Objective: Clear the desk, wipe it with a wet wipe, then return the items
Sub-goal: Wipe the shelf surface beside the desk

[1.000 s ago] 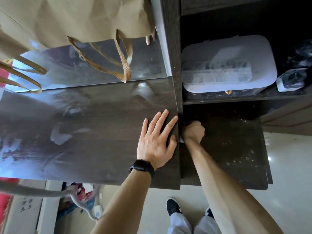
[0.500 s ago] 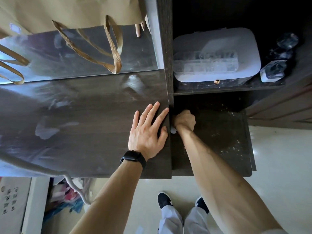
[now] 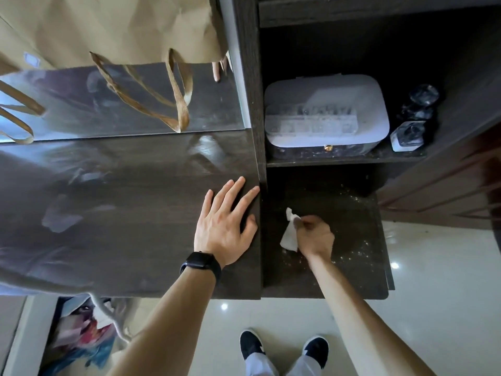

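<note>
Overhead, the scene is read from the upright divider [image 3: 248, 104] of the dark wooden desk [image 3: 122, 213]. Left of the divider, the left hand [image 3: 225, 226] lies flat on the desk top, palm down, its fingers [image 3: 250, 192] straight and spread, the nearest one reaching the divider's edge; a black watch [image 3: 200, 264] circles the wrist. Right of the divider, on the lower shelf [image 3: 360, 278], the right hand [image 3: 315, 236] has its fingers curled and pinched on a crumpled white wet wipe [image 3: 288, 236], which lies between that hand and the divider, close to the shelf surface; whether it touches the shelf cannot be told. Pale specks [image 3: 352, 253] dot the shelf on the side of the hand away from the divider. Higher up, also right of the divider, an upper shelf carries a white lidded box [image 3: 325, 115] with a small gold clasp, just beside the divider, and some glass items [image 3: 414, 123] stand farther out. Left of the divider, at the back of the desk, runs a reflective strip [image 3: 67, 104]; a brown paper bag [image 3: 108, 28] stands above it, its woven handles [image 3: 179, 104] hanging over the strip. Below the desk's near edge lies pale glossy floor [image 3: 447, 294], with two black shoes [image 3: 252, 346] roughly in line with the divider and a coloured picture [image 3: 81, 337] well to its left
</note>
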Action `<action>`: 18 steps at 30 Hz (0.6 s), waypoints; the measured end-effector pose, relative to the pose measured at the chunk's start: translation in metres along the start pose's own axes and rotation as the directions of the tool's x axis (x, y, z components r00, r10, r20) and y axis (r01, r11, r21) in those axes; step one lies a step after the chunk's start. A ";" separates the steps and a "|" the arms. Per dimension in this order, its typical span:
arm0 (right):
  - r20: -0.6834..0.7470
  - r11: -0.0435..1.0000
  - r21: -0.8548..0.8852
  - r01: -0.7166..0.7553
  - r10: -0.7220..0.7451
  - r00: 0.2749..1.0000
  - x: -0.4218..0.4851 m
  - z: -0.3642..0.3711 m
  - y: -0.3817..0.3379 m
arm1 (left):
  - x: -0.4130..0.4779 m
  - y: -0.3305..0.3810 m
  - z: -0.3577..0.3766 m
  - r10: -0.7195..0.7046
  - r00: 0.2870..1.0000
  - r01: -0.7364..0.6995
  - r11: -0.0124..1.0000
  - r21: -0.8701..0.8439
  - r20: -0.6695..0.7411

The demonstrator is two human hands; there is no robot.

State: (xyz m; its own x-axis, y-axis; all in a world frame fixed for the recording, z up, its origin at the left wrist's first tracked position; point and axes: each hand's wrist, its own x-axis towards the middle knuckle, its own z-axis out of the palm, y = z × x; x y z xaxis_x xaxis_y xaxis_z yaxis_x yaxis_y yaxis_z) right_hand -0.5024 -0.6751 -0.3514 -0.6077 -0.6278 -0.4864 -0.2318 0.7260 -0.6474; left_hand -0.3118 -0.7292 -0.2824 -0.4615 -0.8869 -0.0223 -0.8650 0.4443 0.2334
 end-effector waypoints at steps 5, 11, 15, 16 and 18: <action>-0.058 0.939 0.127 0.321 -0.316 0.947 -0.003 -0.002 0.007 | 0.001 0.000 0.002 -0.011 1.000 0.011 1.000 0.017 -0.020; 0.242 0.719 -0.241 0.652 -0.607 0.757 -0.015 0.022 0.023 | 0.000 -0.001 0.004 -0.005 1.000 0.006 1.000 0.013 -0.031; 0.401 0.421 -0.581 0.696 -0.596 0.696 -0.015 0.034 0.031 | 0.001 -0.002 0.005 -0.005 0.999 0.005 1.000 0.013 -0.037; 0.442 0.379 -0.586 0.716 -0.592 0.674 -0.013 0.039 0.033 | 0.001 -0.002 0.005 -0.005 0.999 0.006 1.000 0.012 -0.038; 0.484 0.348 -0.587 0.731 -0.573 0.661 -0.007 0.047 0.038 | 0.002 -0.003 0.007 -0.006 0.999 0.006 1.000 0.006 -0.047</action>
State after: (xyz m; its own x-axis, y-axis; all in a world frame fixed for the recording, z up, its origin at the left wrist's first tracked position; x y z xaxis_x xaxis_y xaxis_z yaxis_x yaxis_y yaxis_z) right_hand -0.4714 -0.6562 -0.4005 0.0988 -0.9669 -0.2351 -0.9706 -0.0416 -0.2370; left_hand -0.3115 -0.7314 -0.2896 -0.4468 -0.8944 0.0216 -0.8690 0.4396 0.2271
